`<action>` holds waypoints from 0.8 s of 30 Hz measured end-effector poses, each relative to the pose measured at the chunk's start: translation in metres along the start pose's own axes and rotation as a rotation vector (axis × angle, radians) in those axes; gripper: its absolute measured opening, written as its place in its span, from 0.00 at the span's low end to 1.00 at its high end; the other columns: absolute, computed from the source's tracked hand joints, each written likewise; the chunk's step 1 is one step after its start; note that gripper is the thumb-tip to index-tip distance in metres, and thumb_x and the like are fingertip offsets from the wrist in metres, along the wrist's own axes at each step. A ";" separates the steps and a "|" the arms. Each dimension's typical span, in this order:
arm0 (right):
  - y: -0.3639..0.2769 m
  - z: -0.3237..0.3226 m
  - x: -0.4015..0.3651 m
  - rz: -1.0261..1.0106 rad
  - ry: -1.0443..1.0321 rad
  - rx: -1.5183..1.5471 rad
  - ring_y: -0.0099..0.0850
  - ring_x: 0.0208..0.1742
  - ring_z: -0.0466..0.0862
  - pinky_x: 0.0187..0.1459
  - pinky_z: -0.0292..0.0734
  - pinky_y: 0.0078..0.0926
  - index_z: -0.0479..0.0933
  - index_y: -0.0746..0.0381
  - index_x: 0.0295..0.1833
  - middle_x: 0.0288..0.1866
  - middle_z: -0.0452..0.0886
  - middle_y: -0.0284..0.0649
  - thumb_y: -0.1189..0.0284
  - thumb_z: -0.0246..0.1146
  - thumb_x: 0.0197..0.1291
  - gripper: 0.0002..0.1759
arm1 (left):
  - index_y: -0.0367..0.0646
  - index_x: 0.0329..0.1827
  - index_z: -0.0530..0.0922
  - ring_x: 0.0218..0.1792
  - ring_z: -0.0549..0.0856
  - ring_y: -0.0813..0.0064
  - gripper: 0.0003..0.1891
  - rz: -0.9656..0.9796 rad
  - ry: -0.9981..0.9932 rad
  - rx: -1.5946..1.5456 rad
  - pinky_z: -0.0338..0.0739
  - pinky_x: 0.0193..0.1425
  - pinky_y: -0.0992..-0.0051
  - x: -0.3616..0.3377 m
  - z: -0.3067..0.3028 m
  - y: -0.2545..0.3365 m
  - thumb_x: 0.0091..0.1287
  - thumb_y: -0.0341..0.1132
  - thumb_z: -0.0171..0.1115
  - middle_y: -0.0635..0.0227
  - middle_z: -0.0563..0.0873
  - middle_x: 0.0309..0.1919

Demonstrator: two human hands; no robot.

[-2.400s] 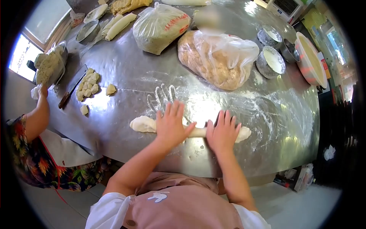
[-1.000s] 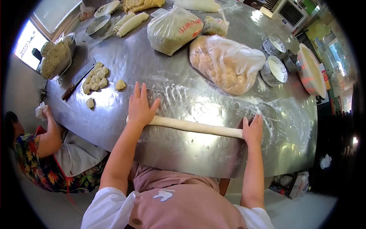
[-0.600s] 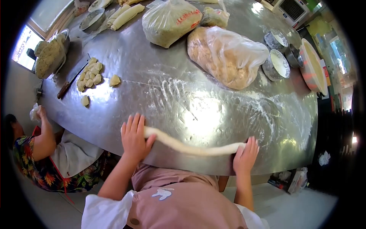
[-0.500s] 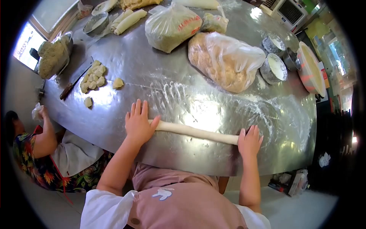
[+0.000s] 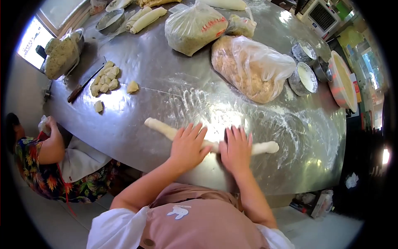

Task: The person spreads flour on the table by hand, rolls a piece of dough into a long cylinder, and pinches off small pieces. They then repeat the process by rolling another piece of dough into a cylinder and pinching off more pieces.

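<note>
Dough rope (image 5: pixel 265 148) lies just below the centre of the frame on the metal table (image 5: pixel 306 166), both ends exposed. Left hand (image 5: pixel 187 145) and right hand (image 5: pixel 237 151) rest palm-down across its middle, extended, unclenched. Bagged dough (image 5: pixel 248 68) sits upper right of centre.

Two floury bowls (image 5: pixel 297 85) near a basin (image 5: pixel 338 89)

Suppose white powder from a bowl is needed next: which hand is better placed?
Probably the right hand. Both hands press on the dough, but the right lies nearer the bowls of white powder; the left hand would have to reach across it.
</note>
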State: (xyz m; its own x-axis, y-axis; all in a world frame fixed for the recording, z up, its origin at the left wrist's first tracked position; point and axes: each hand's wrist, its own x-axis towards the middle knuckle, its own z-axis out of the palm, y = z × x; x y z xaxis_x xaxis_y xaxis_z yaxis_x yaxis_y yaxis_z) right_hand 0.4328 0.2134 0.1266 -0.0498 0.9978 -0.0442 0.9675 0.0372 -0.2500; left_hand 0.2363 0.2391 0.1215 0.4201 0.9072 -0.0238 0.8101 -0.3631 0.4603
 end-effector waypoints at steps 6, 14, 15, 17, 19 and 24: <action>0.013 0.004 -0.061 0.124 0.029 -0.006 0.59 0.76 0.66 0.75 0.51 0.67 0.70 0.66 0.72 0.75 0.69 0.55 0.52 0.60 0.66 0.36 | 0.47 0.72 0.74 0.74 0.70 0.51 0.35 -0.076 0.006 0.079 0.59 0.76 0.49 -0.026 -0.001 -0.009 0.64 0.55 0.67 0.56 0.72 0.74; 0.061 0.002 0.059 0.402 0.070 -0.126 0.54 0.80 0.62 0.79 0.49 0.59 0.65 0.68 0.75 0.80 0.64 0.54 0.48 0.56 0.69 0.41 | 0.41 0.77 0.66 0.78 0.64 0.50 0.40 -0.301 0.254 0.090 0.56 0.79 0.45 0.079 -0.002 -0.040 0.67 0.54 0.64 0.48 0.62 0.79; 0.055 -0.005 0.041 0.336 0.040 -0.119 0.53 0.79 0.63 0.79 0.51 0.58 0.67 0.68 0.74 0.79 0.65 0.54 0.49 0.57 0.69 0.39 | 0.40 0.76 0.67 0.77 0.65 0.50 0.39 -0.262 0.208 0.161 0.57 0.78 0.47 0.065 -0.004 -0.038 0.67 0.53 0.64 0.48 0.65 0.78; 0.050 -0.012 -0.016 0.138 0.021 -0.058 0.54 0.77 0.65 0.77 0.52 0.58 0.69 0.69 0.71 0.75 0.69 0.55 0.54 0.59 0.67 0.36 | 0.40 0.75 0.70 0.77 0.66 0.50 0.38 -0.199 0.043 0.116 0.58 0.78 0.48 0.023 -0.015 -0.034 0.66 0.52 0.65 0.48 0.68 0.76; 0.038 -0.017 -0.076 0.120 0.055 -0.043 0.58 0.76 0.65 0.76 0.53 0.61 0.68 0.70 0.71 0.74 0.69 0.55 0.57 0.62 0.65 0.36 | 0.41 0.74 0.72 0.76 0.68 0.50 0.38 -0.135 0.034 0.070 0.59 0.77 0.48 -0.031 -0.030 -0.029 0.64 0.53 0.67 0.49 0.71 0.74; 0.040 -0.005 -0.098 0.333 0.065 -0.156 0.60 0.78 0.62 0.77 0.49 0.63 0.65 0.72 0.73 0.77 0.65 0.60 0.55 0.62 0.65 0.40 | 0.43 0.73 0.73 0.74 0.71 0.49 0.40 -0.128 0.048 0.187 0.61 0.76 0.50 -0.058 -0.022 -0.049 0.61 0.58 0.68 0.50 0.71 0.74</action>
State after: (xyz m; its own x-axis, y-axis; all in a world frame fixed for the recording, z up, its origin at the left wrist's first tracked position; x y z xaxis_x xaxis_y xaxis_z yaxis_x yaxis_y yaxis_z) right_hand 0.4779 0.1172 0.1253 0.2853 0.9578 -0.0358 0.9543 -0.2873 -0.0820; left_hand 0.1634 0.2090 0.1201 0.2925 0.9559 -0.0270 0.9192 -0.2733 0.2834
